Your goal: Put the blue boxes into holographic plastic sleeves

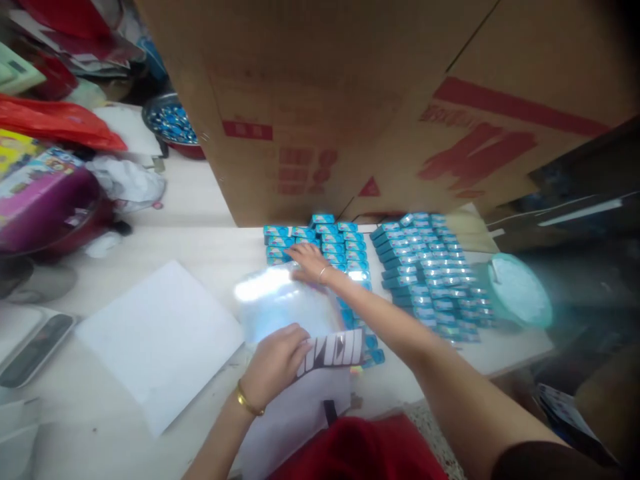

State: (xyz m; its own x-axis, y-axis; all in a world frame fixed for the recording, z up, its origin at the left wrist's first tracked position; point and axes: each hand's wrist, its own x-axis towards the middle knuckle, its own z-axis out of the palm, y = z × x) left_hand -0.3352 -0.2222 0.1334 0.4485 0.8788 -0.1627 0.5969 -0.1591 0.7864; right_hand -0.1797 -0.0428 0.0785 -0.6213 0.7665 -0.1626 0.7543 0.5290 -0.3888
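A clear, glossy plastic bag or sheet (293, 303), bright with glare, lies in front of me over part of the small blue boxes (333, 248). My left hand (280, 360), with a gold bracelet at the wrist, has its fingers closed on the near edge of the plastic, beside a black-and-white printed strip (334, 350). Stretched across to the far edge, my right hand (310, 263) rests fingers outspread over the plastic and the nearest boxes. Its thumb stands apart from the fingers. Slight blur hides the exact contact there.
Stacked blue boxes (430, 273) and a pale green tub (523, 293) stand to the right. A large cardboard carton (350, 113) blocks the back. On the left are a white sheet (160, 347), a scale (37, 347), a purple container (55, 200) and a bowl of small blue packets (173, 123).
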